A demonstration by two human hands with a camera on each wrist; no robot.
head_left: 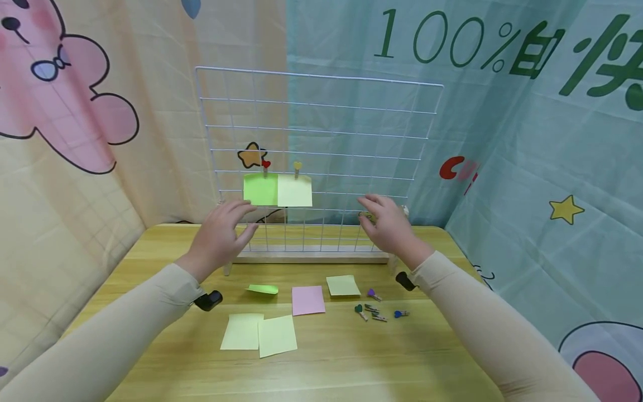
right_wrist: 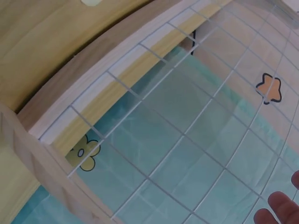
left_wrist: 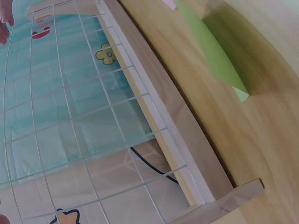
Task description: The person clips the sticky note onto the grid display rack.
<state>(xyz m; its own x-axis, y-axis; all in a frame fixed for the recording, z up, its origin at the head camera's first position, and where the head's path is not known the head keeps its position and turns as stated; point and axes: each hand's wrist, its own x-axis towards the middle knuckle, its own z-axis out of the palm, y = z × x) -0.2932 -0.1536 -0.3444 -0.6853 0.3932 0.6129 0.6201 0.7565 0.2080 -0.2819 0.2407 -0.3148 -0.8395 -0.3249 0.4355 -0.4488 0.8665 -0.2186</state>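
A white wire grid (head_left: 321,76) stands upright in a wooden base (head_left: 311,257). On it hang a bright green sticky note (head_left: 260,190) under a red heart clothespin (head_left: 265,166) and a pale yellow-green note (head_left: 295,192) under a yellow heart clothespin (head_left: 297,167), side by side. My left hand (head_left: 218,234) is raised at the grid's left side, fingertips overlapping the green note's lower left corner in the head view. Over toward the grid's right side, my right hand (head_left: 389,226) is held up with fingers extended and nothing in them; its fingertips (right_wrist: 280,205) show before the wires.
On the wooden table lie a curled green note (head_left: 263,289), a pink note (head_left: 308,300), a pale note (head_left: 344,285) and two overlapping pale yellow notes (head_left: 241,333). Several small clothespins, including a purple one (head_left: 373,294) and a blue one (head_left: 401,314), lie at right. Printed curtains surround the table.
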